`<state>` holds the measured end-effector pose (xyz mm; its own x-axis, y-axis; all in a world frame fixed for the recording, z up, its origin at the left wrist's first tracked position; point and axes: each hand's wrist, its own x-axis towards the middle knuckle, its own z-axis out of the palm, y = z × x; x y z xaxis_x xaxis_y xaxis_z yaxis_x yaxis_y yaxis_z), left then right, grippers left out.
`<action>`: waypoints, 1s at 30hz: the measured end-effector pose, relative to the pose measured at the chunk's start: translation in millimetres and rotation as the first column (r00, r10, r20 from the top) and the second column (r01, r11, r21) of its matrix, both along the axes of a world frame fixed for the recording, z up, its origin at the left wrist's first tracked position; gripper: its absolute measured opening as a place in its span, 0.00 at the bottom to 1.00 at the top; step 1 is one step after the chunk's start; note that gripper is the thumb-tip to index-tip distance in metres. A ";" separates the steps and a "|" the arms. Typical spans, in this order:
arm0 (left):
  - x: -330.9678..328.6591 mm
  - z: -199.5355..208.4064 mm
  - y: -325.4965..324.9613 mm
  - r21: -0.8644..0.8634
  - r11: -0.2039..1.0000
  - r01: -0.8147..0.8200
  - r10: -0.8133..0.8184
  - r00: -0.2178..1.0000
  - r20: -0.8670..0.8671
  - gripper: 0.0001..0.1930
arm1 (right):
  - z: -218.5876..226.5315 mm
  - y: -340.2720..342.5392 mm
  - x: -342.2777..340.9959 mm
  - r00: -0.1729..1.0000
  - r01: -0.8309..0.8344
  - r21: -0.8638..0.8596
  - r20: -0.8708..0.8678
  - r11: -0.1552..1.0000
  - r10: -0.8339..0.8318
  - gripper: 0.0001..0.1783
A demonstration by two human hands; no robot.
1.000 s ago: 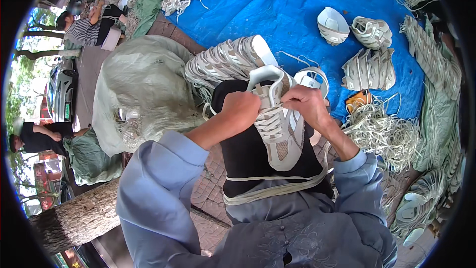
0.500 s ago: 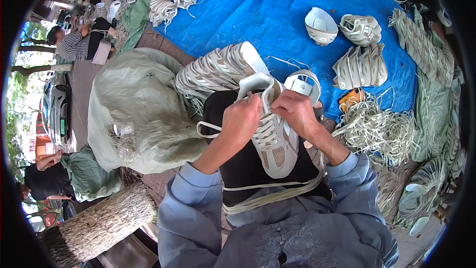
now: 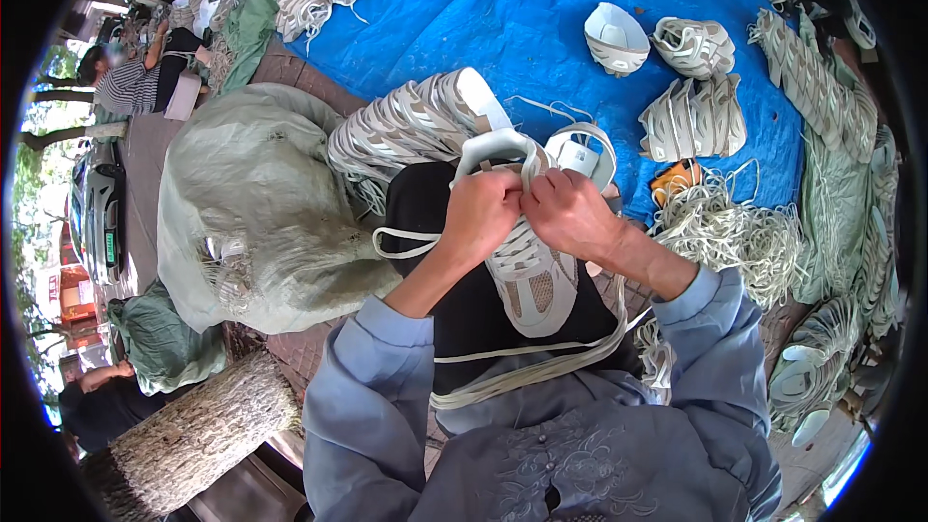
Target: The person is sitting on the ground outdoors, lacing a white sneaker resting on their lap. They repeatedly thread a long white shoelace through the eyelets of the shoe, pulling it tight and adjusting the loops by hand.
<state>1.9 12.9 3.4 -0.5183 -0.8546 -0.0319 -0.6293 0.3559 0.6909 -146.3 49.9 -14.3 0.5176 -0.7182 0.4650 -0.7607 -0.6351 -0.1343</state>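
A white and beige sneaker upper (image 3: 537,302) lies on the black cloth (image 3: 411,208) over my lap, toe toward me. Its front is criss-crossed with a pale shoelace (image 3: 512,256). My left hand (image 3: 480,216) is closed in a pinch at the top of the lacing, by the collar. Against it, fingertips nearly touching, my right hand (image 3: 577,217) pinches the eyelet edge on the other side. Whether lace is also between the fingertips is hidden. A loose lace loop (image 3: 401,244) sticks out beside my left wrist. Pale cords (image 3: 532,377) run across my lap.
Nested shoe uppers (image 3: 416,121) lean beyond my left hand, beside a large pale sack (image 3: 261,203). More uppers (image 3: 694,121) and tangled laces (image 3: 735,237) lie right on the blue tarp (image 3: 522,29). A tree trunk (image 3: 203,430) stands lower left; other people are farther left.
My hands have drawn together at the top of the lacing, the right one turning its knuckles over. The whole view has shifted slightly. A person in black at far left has bent lower.
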 end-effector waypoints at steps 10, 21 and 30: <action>-0.9 5.7 2.6 0.284 0.952 -0.118 0.164 0.976 -0.143 0.06 | -13.0 -11.2 -1.2 0.917 -0.025 0.155 0.397 0.988 -0.039 0.05; -1.5 9.0 -20.6 0.291 0.951 0.102 -0.131 0.988 0.082 0.07 | -10.6 -8.7 -18.5 0.656 -0.146 0.688 0.605 0.710 -0.451 0.05; -2.7 -0.5 -29.0 0.260 0.942 0.213 -0.258 0.954 0.153 0.05 | -17.9 -10.8 -23.8 0.730 -0.042 0.558 0.583 0.829 -0.356 0.05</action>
<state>-0.8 -16.1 2.9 -0.6697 -0.6643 -0.3322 -0.6705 0.3484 0.6550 -170.1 39.0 -32.2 0.0909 -0.9803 0.1753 -0.4375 -0.1974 -0.8773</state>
